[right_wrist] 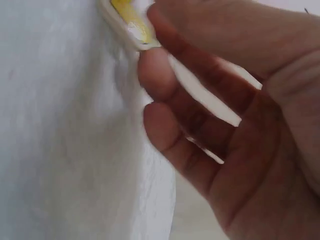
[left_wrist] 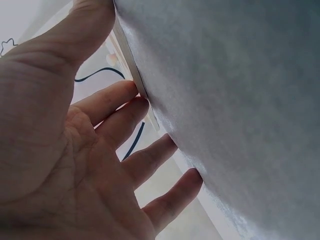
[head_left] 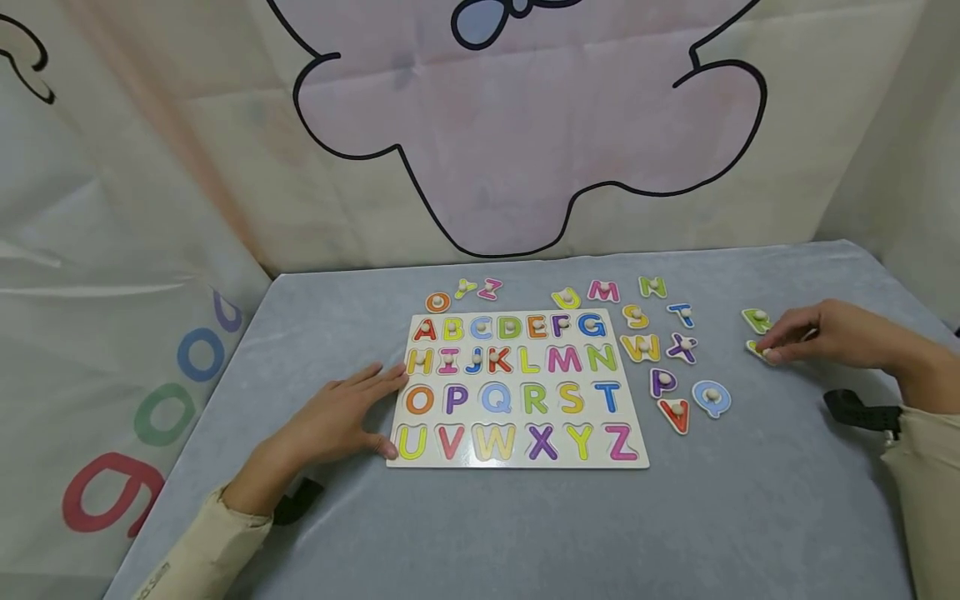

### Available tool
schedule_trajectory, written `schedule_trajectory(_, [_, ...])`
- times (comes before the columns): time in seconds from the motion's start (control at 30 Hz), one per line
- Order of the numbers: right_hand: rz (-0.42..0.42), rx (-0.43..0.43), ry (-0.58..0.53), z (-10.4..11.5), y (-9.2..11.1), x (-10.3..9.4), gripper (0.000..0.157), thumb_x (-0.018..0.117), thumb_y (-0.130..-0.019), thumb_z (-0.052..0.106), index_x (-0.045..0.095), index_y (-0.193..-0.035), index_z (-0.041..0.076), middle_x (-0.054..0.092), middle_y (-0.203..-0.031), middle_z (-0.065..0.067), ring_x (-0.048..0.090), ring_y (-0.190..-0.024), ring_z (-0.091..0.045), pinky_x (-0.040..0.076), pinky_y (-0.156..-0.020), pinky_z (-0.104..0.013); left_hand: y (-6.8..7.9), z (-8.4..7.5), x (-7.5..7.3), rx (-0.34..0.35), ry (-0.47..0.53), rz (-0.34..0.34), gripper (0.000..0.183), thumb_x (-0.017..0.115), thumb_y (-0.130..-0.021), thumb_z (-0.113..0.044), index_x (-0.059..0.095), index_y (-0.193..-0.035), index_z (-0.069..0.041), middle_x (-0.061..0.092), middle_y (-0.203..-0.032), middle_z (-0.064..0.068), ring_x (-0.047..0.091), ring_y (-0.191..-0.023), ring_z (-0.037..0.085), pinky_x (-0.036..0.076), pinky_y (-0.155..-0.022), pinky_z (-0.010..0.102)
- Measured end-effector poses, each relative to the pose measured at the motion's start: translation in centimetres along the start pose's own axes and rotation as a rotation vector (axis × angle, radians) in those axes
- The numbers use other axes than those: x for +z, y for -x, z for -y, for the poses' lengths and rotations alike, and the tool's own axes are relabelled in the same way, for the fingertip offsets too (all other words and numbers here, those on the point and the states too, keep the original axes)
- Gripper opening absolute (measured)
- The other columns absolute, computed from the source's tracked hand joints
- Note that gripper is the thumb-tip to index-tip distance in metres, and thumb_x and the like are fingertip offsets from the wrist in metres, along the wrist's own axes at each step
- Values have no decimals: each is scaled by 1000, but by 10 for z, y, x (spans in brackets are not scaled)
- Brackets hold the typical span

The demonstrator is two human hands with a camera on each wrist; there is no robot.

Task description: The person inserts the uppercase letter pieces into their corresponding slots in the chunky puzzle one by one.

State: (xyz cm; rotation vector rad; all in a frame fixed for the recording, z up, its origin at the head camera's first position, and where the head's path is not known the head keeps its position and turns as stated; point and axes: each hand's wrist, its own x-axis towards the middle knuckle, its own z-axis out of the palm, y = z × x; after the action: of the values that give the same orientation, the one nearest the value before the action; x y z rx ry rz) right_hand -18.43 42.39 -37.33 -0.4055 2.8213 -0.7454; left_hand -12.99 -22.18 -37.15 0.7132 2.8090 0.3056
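My left hand (head_left: pixel 333 421) lies at the left edge of the white alphabet puzzle board (head_left: pixel 519 468), thumb by its lower left corner and the other fingers spread along the side. In the left wrist view, fingertips (left_wrist: pixel 130 89) meet the board's edge. Far to the right, my right hand (head_left: pixel 836 337) pinches a yellow-green letter piece (head_left: pixel 753 347) low over the table. The right wrist view shows part of this letter piece (right_wrist: pixel 131 22) at the thumb and fingers; its letter is mostly hidden. A green letter piece (head_left: pixel 757 320) lies just beyond that hand.
Knobbed pieces fill the board's top row and part of the second. Loose letters, such as the Q (head_left: pixel 711 398), V (head_left: pixel 674 415) and W (head_left: pixel 641 347), lie right of the board. Others, including the O (head_left: pixel 438 302) and M (head_left: pixel 603 291), lie behind it on the grey cloth (head_left: pixel 517 533).
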Motion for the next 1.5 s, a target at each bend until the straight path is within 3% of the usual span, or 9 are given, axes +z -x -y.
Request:
schedule_trajectory(0.17, [-10,40,19,9,-5,-1,13,84,-78,21,80,-90,19,73,-88,17,56,-82,12,42,-69,-12,0,1,0,-9,1,10,102,84,-67,-54,42,-152,-19,38,-160,2,34,-148,38,37,-105,64])
schedule_trajectory(0.47, [29,52,26,8,-7,3,24,84,-77,18,79,-100,12,71,-84,14,54,-73,2,43,-65,-19,0,0,0,-13,5,8,102,84,-67,-55,41,-153,-20,39,-160,2,34,-148,37,37,-105,64])
schedule_trajectory(0.73, [-2,85,42,17,-13,6,31,83,-79,35,79,-105,19,75,-96,13,49,-85,20,40,-71,-12,-1,-1,0,-11,5,10,102,84,-67,-55,42,-153,-20,39,-160,2,34,-148,37,37,-104,63])
schedule_trajectory(0.97, [10,64,22,25,-20,14,32,82,-81,29,78,-109,14,75,-92,6,54,-78,2,42,-69,-15,0,-2,-2,2,-2,-1,99,85,-67,-52,44,-151,-18,39,-160,3,36,-147,39,38,-103,63])
schedule_trajectory(1.2, [24,70,37,25,-22,12,33,81,-82,33,78,-110,17,76,-108,-3,49,-89,19,40,-74,-8,0,0,0,3,8,4,100,84,-67,-53,43,-152,-18,38,-161,3,35,-147,38,38,-104,63])
schedule_trajectory(1.5, [-78,37,82,62,-21,8,28,80,-84,37,78,-108,24,75,-109,0,53,-85,10,44,-70,-18,1,1,2,6,-1,-8,101,84,-67,-54,43,-152,-19,39,-160,2,35,-148,37,38,-103,63])
